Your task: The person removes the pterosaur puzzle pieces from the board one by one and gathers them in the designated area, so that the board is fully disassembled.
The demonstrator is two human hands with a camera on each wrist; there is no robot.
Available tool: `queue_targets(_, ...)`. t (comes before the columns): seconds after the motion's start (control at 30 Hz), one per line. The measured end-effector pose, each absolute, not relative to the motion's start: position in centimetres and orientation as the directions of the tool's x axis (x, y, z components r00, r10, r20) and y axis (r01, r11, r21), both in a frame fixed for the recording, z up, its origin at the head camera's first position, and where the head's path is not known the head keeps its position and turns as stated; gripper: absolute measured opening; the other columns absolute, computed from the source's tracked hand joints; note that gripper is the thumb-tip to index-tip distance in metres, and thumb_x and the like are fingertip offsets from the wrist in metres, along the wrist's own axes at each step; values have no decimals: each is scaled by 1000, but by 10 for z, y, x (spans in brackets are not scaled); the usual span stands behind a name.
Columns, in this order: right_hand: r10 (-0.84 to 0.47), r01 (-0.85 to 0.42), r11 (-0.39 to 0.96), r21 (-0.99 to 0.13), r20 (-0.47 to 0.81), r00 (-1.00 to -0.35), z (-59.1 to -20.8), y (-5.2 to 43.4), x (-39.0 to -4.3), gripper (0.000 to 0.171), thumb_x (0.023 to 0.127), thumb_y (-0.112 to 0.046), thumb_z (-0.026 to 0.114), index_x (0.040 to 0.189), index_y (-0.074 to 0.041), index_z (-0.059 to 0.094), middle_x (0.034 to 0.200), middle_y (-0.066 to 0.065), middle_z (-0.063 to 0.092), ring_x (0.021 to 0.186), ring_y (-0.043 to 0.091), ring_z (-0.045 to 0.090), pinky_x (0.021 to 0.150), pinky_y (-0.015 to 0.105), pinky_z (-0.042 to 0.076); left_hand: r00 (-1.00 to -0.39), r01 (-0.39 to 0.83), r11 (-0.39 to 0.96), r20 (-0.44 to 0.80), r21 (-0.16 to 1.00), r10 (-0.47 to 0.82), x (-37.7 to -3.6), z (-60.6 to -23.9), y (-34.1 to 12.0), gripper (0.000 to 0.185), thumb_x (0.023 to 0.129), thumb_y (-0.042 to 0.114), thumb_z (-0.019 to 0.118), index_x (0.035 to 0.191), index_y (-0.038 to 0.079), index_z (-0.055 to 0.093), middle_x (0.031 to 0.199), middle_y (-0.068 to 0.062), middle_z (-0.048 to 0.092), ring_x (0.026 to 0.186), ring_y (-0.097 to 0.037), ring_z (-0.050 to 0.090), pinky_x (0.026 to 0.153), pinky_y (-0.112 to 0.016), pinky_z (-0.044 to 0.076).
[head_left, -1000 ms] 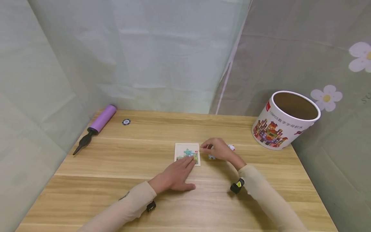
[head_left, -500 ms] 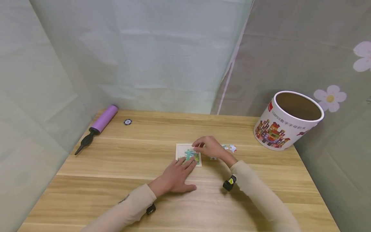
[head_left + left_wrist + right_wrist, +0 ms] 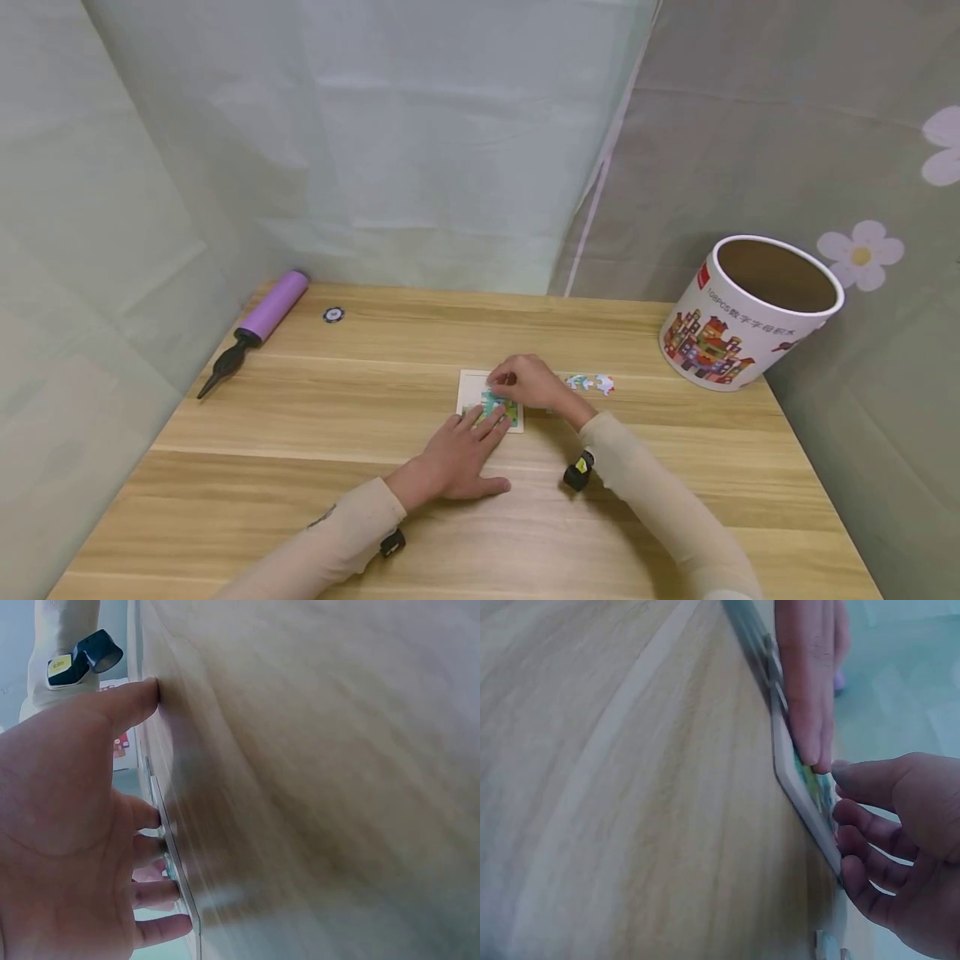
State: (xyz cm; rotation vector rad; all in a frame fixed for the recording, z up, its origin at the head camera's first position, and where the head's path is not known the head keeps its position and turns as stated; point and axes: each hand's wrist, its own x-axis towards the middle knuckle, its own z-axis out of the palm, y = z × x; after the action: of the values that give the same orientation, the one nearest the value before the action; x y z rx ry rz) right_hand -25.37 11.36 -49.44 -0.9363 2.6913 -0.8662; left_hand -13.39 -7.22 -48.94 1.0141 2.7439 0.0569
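Observation:
A small puzzle board (image 3: 470,385) with a pale frame lies mid-table, a green and teal picture partly filling it. My left hand (image 3: 461,458) rests on its near edge, fingers straight and spread, thumb on the table. In the left wrist view, the left fingertips (image 3: 178,924) touch the board's rim. Over the board's upper part, my right hand (image 3: 530,383) pinches a small puzzle piece between thumb and fingers, mostly hidden by them. The right wrist view has the right thumb and fingertips (image 3: 843,776) right at the board's surface, close to the left fingers.
Loose puzzle pieces (image 3: 604,384) lie right of the board, partly behind the right wrist. A white printed bucket (image 3: 712,342) stands at the back right. A purple hand pump (image 3: 275,307) and a round poker chip (image 3: 333,314) lie at the back left.
My right hand has moved left from beside the board's right edge to over its upper part, uncovering more of the loose pieces. The left hand has stayed on the board.

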Motion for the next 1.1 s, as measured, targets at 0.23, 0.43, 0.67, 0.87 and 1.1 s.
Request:
queue_targets(0.23,-609,-505,646,-572,12,-793,-497,110,-254,11,92,-21,78,100,-13,81,88,-6,70,80,7,60,73,27,53,-738,636,760,-180,136,650,-135,-489,-72,90,97,68,48,163,10,26,170,-8,22,153,-39,25,118,-60,32)
queue_targets(0.43,-590,-469,648,-601,-7,-807,-499,109,-254,8,90,-21,80,96,-15,79,88,-7,70,80,7,60,74,26,53,-738,638,755,-159,151,656,-135,-489,-73,89,96,66,52,161,8,31,168,-9,27,151,-40,28,116,-60,34)
queue_targets(0.67,-570,-433,628,-646,-4,-822,-499,109,-253,7,89,-18,81,93,-14,77,88,-5,69,82,8,61,76,26,54,-746,638,759,-140,132,652,-136,-489,-73,91,93,68,55,159,9,36,166,-8,33,151,-39,28,114,-63,33)
queue_targets(0.87,-562,-424,623,-658,1,-827,-501,109,-253,5,89,-16,80,92,-15,76,88,-5,69,84,9,62,78,27,54,-747,644,758,-135,99,652,-138,-489,-71,91,91,70,55,158,11,37,165,-7,35,151,-36,29,111,-57,34)
queue_targets(1.1,-553,-375,598,-708,-26,-833,-503,109,-254,5,91,-16,77,91,-16,72,85,-6,67,80,10,61,73,26,52,-744,647,756,-138,100,654,-139,-487,-69,91,91,71,55,158,10,38,165,-8,35,150,-34,29,110,-54,35)
